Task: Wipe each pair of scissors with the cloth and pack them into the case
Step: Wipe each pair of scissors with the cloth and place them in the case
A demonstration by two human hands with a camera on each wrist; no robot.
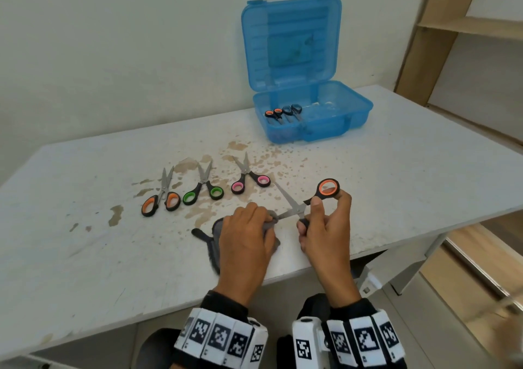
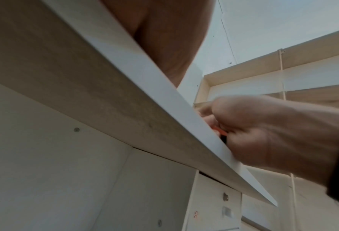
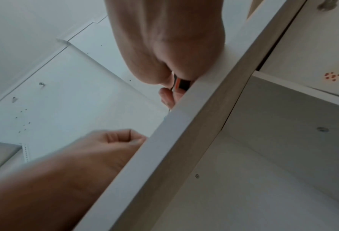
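My right hand (image 1: 314,216) holds a pair of orange-handled scissors (image 1: 328,188) spread open above the table's front edge, one loop raised, the other inside my curled fingers. My left hand (image 1: 264,220) grips the grey cloth (image 1: 216,241) around the blade that points left. Both wrist views look up from below the table edge; the orange handle (image 3: 181,85) shows in the right hand (image 3: 164,51), and the left hand (image 3: 117,140) is fisted. The open blue case (image 1: 353,114) stands at the back with two pairs of scissors (image 1: 283,112) inside.
Three more pairs lie in a row on the stained white table (image 1: 396,170): orange-handled (image 1: 161,199), green-handled (image 1: 203,191) and pink-handled (image 1: 250,180). A wooden shelf unit (image 1: 467,26) stands at the right. The table's front edge (image 2: 164,87) runs just under both wrists.
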